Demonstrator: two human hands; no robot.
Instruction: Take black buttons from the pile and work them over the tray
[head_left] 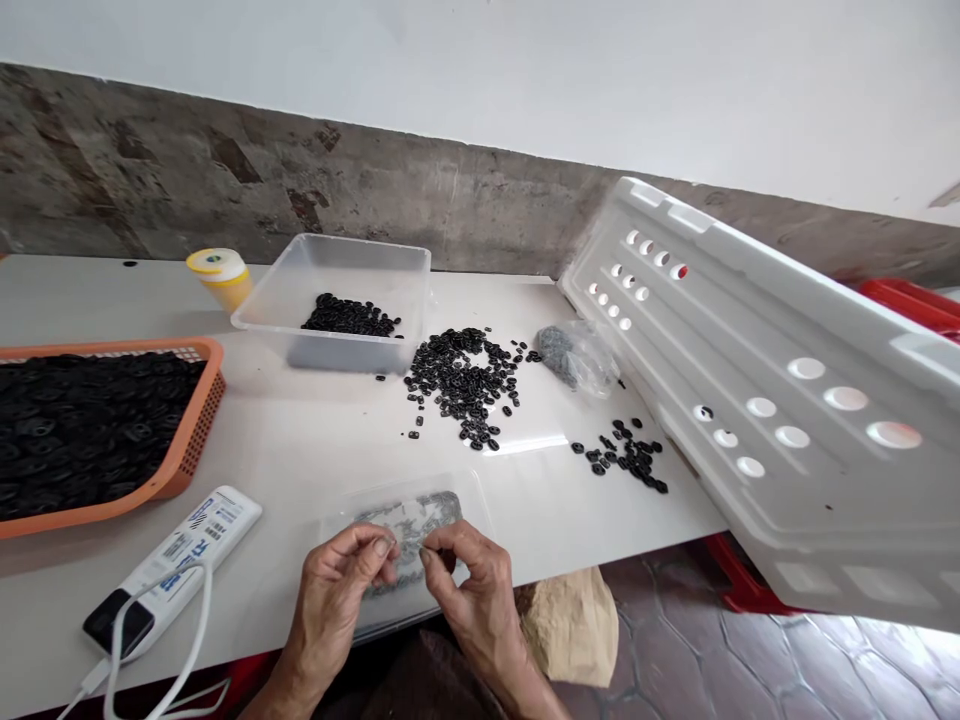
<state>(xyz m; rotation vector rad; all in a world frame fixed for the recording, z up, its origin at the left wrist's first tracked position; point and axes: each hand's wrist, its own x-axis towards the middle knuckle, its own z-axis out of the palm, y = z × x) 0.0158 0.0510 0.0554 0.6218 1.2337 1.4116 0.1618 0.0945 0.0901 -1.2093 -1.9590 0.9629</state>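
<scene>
Both hands are over a shallow clear plastic tray (474, 490) at the table's front edge, which holds many tiny grey metal-looking pieces (442, 508). My left hand (334, 580) is closed in a pinch, thumb against forefinger; whatever lies between them is too small to name. A short gap to the right, my right hand (480, 585) pinches too, with perhaps a tiny dark bit at its fingertips that I cannot make out. Beyond the tray lies a loose heap of small black oval parts with holes (461, 375). A smaller scatter of black parts (634, 455) is to the right.
An orange basket (202, 430) full of black parts stands left. Behind are a clear bin (360, 265) and a yellow-white roll (225, 280). A white power bank (187, 550) with cable lies front left. A bag of grey pieces (577, 355) touches or nears a leaning white crate (720, 350).
</scene>
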